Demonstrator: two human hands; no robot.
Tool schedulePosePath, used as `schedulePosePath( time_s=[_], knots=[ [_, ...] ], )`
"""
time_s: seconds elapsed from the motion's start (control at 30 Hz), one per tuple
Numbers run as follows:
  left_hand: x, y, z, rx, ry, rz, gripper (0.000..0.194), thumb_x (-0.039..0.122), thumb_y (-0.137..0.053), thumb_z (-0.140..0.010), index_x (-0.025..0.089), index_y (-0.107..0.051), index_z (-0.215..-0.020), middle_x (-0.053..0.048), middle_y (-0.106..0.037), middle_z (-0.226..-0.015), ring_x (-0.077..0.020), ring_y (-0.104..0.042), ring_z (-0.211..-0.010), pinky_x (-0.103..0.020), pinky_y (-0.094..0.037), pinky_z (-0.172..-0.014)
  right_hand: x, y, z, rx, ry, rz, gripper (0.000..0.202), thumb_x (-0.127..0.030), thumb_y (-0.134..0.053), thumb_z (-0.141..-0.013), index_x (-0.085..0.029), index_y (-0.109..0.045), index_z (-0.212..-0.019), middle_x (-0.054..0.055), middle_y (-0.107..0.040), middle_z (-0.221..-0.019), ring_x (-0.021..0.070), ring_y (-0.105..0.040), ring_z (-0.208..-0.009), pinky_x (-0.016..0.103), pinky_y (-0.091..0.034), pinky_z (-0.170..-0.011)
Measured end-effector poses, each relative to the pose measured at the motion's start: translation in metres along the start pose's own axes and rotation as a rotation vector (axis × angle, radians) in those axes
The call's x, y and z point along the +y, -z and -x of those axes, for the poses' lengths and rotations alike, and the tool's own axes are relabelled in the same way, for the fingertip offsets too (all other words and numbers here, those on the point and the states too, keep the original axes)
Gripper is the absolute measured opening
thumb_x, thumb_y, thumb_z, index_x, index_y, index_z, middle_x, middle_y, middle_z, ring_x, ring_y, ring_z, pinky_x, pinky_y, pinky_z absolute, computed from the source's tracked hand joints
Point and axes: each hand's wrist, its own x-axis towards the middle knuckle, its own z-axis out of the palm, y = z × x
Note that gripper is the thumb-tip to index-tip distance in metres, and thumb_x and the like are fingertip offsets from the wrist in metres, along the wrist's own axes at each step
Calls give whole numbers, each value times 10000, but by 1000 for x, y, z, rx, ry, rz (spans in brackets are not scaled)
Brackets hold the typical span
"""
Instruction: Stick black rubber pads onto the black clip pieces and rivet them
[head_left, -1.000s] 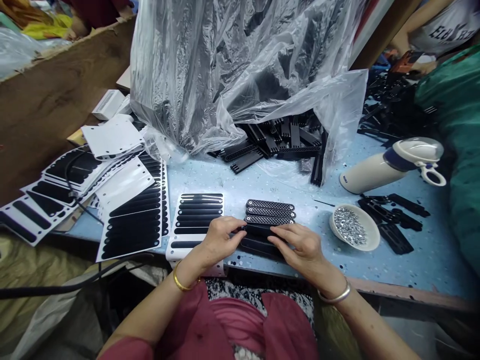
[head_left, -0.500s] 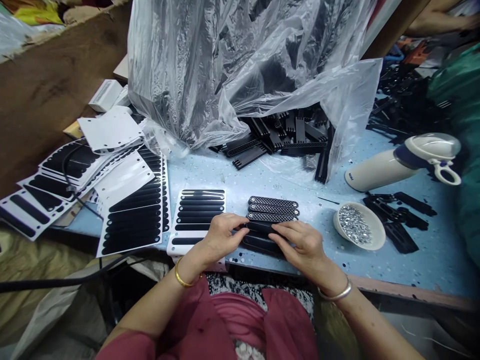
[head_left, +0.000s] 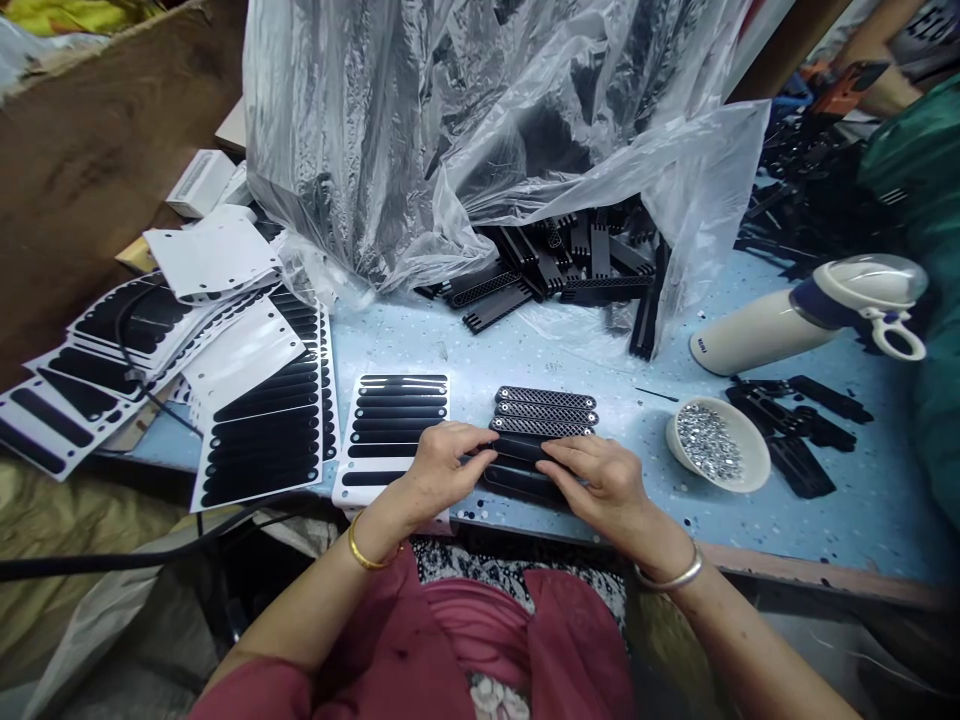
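My left hand (head_left: 448, 463) pinches the left end of a smooth black strip (head_left: 519, 448), with thumb and forefinger close together. At its other end are the bent fingers and thumb of my right hand (head_left: 606, 478). The fingertips partly cover both ends, and whether the strip is stuck to a bar underneath cannot be seen. Just beyond it lie several black bars with a cross-hatched face (head_left: 546, 411), side by side with small metal rivets at their ends. Nearer to me rests another smooth black bar (head_left: 521, 484). A white sheet of black strip stickers (head_left: 365, 464) lies left of the bars.
Right of my hands stands a bowl (head_left: 752, 462) of small metal parts, near a cream bottle (head_left: 757, 335) lying tilted and loose black pieces (head_left: 802, 468). A plastic bag (head_left: 360, 150) spills black parts at the back. Sticker sheets (head_left: 244, 350) pile up at left. Another person's green sleeve (head_left: 915, 190) is at right.
Both hands keep their places at the two ends of the black strip, with only slight finger movement. The whole view has shifted a little.
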Motion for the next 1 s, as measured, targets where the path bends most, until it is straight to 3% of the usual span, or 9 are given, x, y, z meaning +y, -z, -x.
schedulePosePath(
  time_s=[0.47, 0.67, 1.0],
  knots=[
    [-3, 1, 0, -27, -75, -104, 142, 185, -662, -790, 178, -742, -906, -54, -752, -813, -173, -678, -712, -300, -527, -698, 0, 10, -4, 34, -18, -220, 151, -241, -631, -864, -198, -739, -961, 75, -757, -856, 198, -710, -742, 328, -583, -675],
    [-3, 0, 1, 6, -69, -125, 130, 176, -658, -780, 146, -732, -882, -42, -716, -715, -157, -653, -640, -282, -515, -630, -2, 9, -4, 50, 8, -194, 142, -233, -641, -858, -193, -739, -952, 84, -757, -878, 210, -712, -756, 342, -580, -680],
    [-3, 0, 1, -11, -109, -138, 118, 197, -641, -805, 161, -724, -881, -47, -739, -765, -163, -655, -665, -296, -509, -650, -2, 5, -4, 55, 32, -120, 140, -247, -629, -864, -189, -742, -922, 77, -757, -869, 205, -705, -724, 341, -571, -673]
  ],
)
